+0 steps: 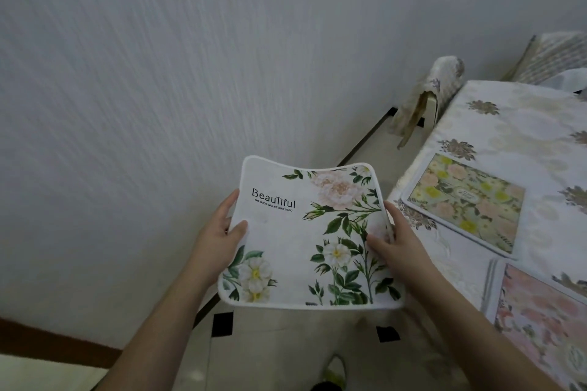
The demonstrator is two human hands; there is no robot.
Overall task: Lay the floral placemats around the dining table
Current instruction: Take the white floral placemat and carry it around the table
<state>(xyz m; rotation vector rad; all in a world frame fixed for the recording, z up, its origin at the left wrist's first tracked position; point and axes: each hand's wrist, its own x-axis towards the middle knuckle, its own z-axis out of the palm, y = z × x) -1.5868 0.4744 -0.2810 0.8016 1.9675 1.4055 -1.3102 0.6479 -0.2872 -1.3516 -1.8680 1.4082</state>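
- Wall [158,89] of pale grey textured plaster fills the left and far part of the view, with tiled floor [286,352] below it.
- The left hand [219,238] grips the left edge of a white fabric placemat printed with green leaves, cream flowers and the word "Beautiful" [305,238], thumb on top and fingers beneath.
- That white placemat is held in the air over the floor, just left of the surface and not yet on it; its middle sags and its far corners curl up.
- From that sag it looks light, soft and floppy rather than stiff, unlikely to break, so holding both short edges and keeping it taut seems the sensible way to carry it.
- The right hand [394,241] pinches the right edge, thumb over the print; the edge looks layered there, so there may be more than one mat, though I cannot tell.
- Further right the surface [514,124], under a cream tablecloth with bronze flower motifs, carries a yellow-and-pink floral placemat [467,203] lying flat near its left edge.
- A pink floral placemat [540,327] lies nearer, at the right border.
- A covered chair back [441,86] stands at the far left corner of the surface.
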